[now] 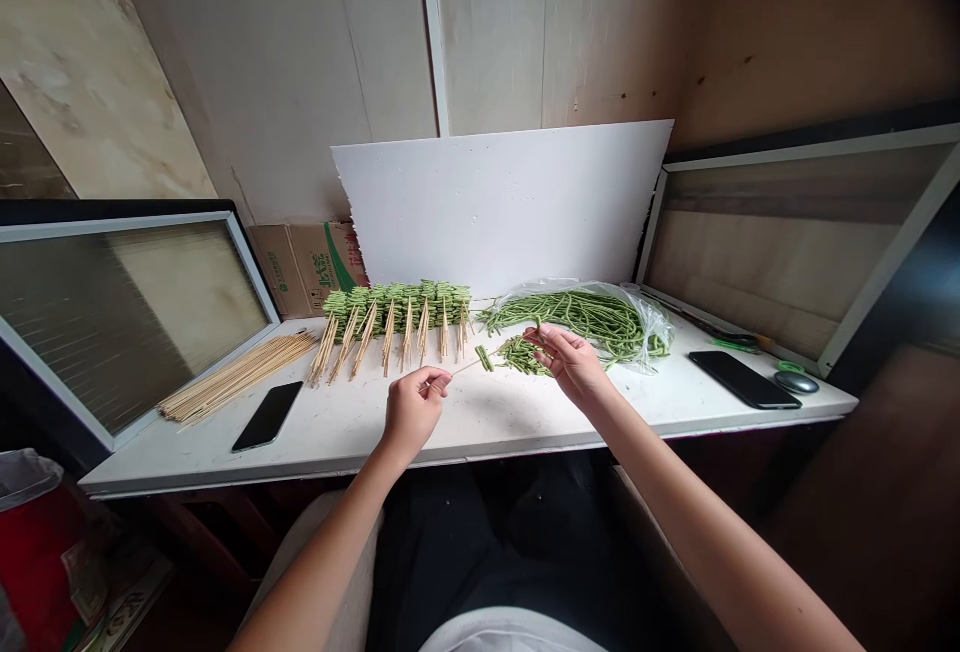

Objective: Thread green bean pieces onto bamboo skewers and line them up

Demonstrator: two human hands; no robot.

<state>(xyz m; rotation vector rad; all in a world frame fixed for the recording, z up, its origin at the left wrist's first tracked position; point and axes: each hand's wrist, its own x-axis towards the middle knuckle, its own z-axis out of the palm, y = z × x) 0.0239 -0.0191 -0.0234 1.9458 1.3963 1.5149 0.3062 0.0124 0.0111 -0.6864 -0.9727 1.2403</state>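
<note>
In my left hand [414, 414] a thin wooden skewer [465, 366] is pinched, pointing right over the table. Short green bean pieces [484, 359] are threaded crosswise on it near its far end. My right hand [568, 362] is closed, its fingertips pinching a short piece of green bean [537, 322]. Below and beside that hand lies a small heap of cut bean pieces [519, 355]. Behind it, long green beans [581, 310] spill from a clear plastic bag [651, 324]. Left of these, finished bean skewers [397, 310] are stacked in several bundles, sticks toward me.
Bare skewers [236, 375] lie in a pile at the left of the white table [450, 437], near a black phone [268, 416]. Another phone [742, 379] and a rounded grey object [796, 382] are at the right. A white board [502, 207] and a cardboard box [307, 262] stand behind.
</note>
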